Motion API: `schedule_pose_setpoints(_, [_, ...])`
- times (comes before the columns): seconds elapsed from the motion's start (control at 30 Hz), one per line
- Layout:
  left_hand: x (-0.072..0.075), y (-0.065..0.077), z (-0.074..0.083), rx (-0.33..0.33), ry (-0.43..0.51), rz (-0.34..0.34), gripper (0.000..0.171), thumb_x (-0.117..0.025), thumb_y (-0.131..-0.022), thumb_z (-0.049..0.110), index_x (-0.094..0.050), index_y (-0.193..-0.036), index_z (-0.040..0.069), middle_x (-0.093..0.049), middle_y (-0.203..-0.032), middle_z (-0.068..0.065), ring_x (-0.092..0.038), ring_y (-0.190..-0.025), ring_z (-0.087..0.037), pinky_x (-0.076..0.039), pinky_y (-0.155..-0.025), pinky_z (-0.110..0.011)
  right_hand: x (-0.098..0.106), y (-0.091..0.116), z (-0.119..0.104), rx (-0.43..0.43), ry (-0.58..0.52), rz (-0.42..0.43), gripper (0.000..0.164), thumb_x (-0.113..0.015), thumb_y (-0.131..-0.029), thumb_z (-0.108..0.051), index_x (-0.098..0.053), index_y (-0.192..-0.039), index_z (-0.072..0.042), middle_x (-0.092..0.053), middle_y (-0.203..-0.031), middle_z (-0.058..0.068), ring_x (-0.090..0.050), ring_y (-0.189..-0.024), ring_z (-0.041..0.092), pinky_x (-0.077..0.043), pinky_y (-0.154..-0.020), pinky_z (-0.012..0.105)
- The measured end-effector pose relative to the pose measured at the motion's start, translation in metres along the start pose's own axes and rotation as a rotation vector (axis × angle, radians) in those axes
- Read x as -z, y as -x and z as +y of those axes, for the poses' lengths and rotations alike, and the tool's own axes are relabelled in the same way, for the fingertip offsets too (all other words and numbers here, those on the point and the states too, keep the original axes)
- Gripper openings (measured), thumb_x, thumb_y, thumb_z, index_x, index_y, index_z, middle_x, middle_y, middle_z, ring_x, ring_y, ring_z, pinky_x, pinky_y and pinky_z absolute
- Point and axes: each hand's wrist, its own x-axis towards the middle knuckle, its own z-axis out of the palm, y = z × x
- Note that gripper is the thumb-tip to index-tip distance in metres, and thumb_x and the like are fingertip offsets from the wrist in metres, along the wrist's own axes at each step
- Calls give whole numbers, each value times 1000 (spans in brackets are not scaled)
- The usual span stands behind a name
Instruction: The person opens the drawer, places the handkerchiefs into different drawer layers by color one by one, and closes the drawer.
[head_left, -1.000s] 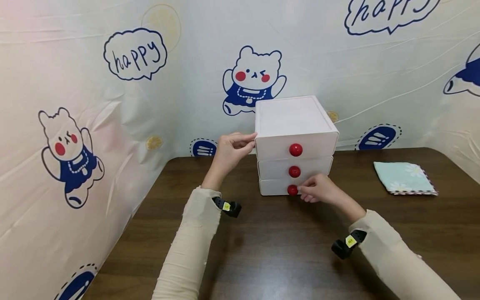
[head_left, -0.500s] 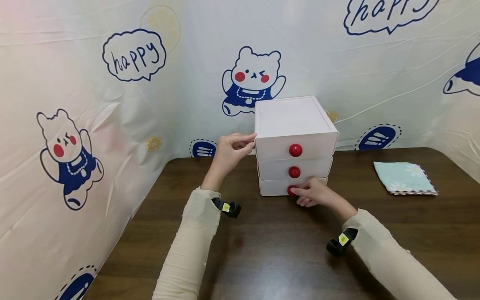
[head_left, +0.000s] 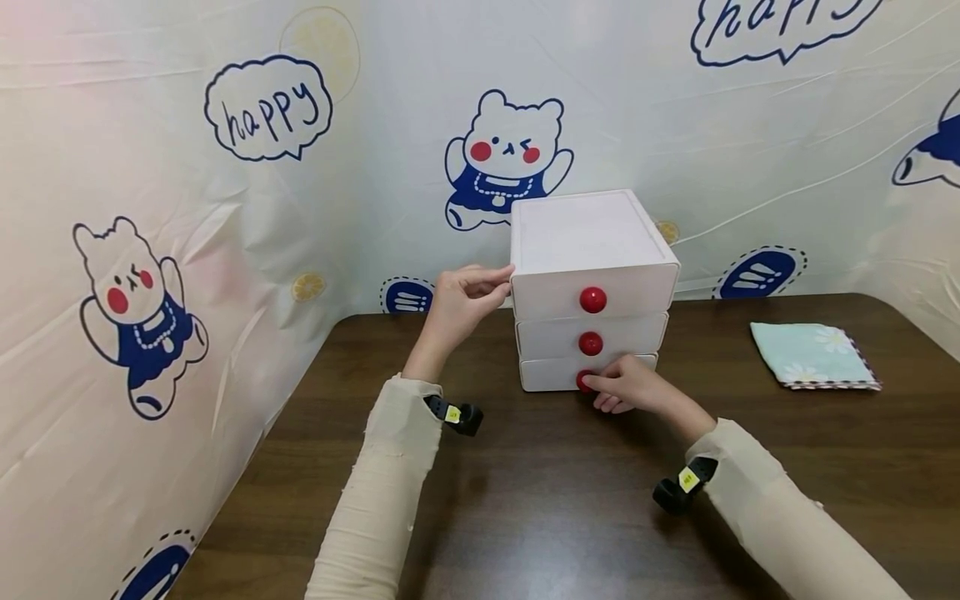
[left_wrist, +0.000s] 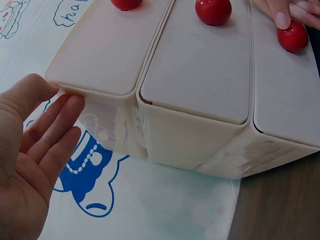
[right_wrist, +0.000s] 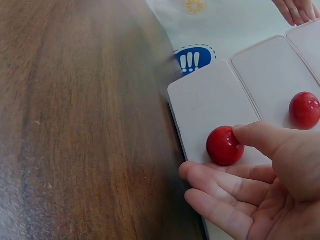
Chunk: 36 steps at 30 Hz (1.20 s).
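Note:
A white three-drawer box (head_left: pixel 591 233) stands on the table, each drawer front bearing a round red knob. Fingertips of my left hand (head_left: pixel 463 304) touch its upper left front corner; in the left wrist view that hand (left_wrist: pixel 35 150) has fairly straight fingers beside the edge. At the bottom drawer (head_left: pixel 547 375), my right hand (head_left: pixel 633 385) pinches the red knob (right_wrist: pixel 224 146), thumb on one side and a finger on the other. Above it are the middle knob (head_left: pixel 590 343) and the top knob (head_left: pixel 593 300). All the drawers look closed.
A folded light-blue cloth (head_left: pixel 813 357) with a checkered edge lies to the right on the brown wooden table (head_left: pixel 540 517). A printed curtain (head_left: pixel 375 167) hangs close behind the box.
My right hand has moved slightly left, from beside the bottom knob to taking hold of it. My left hand stays at the box's corner, and the drawers look unmoved.

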Motion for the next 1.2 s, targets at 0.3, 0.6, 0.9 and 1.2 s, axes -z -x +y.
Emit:
schedule_pose_setpoints(0.3, [-1,0,1,-8,-5,-2,22,-67,-82,4,-69,-104,3,-67,-89,-8,-61,-73,-14,-51,-63,-23,-2,2,2,9,0,15,34,-59,-90,-23,-66,-91,10,-67,-73,15,-65,-65,28,-55,-61,35])
schedule_pose_setpoints(0.6, [0,0,1,-5,-8,5,22,-67,-82,3,-69,-104,3,-67,-89,-8,-61,-72,-14,-50,-62,-22,-3,12,-1,15,12,-10,33,-60,-90,-23,-67,-90,9,-67,-73,15,-65,-64,27,-55,-62,35])
schedule_pose_setpoints(0.9, [0,1,1,10,-5,2,23,-67,-82,5,-69,-105,5,-67,-91,-10,-61,-74,-17,-51,-64,-21,-4,23,-3,27,48,-86,33,-60,-89,-23,-67,-87,9,-66,-70,13,-63,-61,23,-55,-60,32])
schedule_pose_setpoints(1.2, [0,3,10,31,-8,5,23,-66,-82,1,-68,-105,2,-67,-92,-12,-60,-74,-16,-50,-64,-19,-6,38,-6,91,73,-132,33,-59,-90,-22,-67,-81,8,-66,-69,14,-63,-60,26,-55,-58,33])
